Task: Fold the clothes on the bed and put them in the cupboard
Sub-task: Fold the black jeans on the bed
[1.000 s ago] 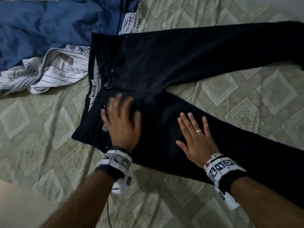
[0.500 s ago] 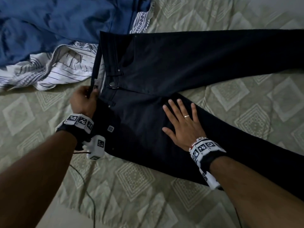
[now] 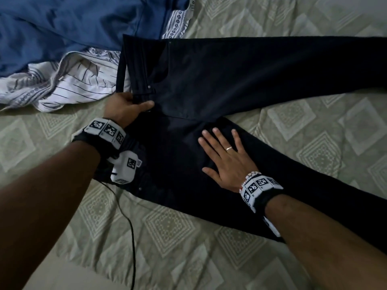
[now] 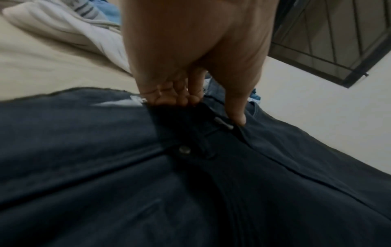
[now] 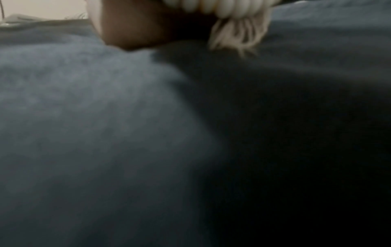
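Flat across the bed (image 3: pixel 314 126) lay the black trousers (image 3: pixel 230 80), front side up, waistband toward the left and both legs running off to the right, spread apart in a V. At the waistband near the button, the left hand (image 3: pixel 123 109) had its grip closed on the cloth: in the left wrist view the fingers (image 4: pixel 175 95) were tucked under the band's edge and the thumb (image 4: pixel 237 115) pressed on top beside the button. Meanwhile the right hand (image 3: pixel 228 160) rested palm down on the upper part of the nearer leg, just below the crotch, fingers straight and spread, grasping nothing. Touching the waistband's far end, a white striped garment (image 3: pixel 69 84) lay crumpled, partly under a blue garment (image 3: pixel 73 28) heaped at the bed's upper left corner.
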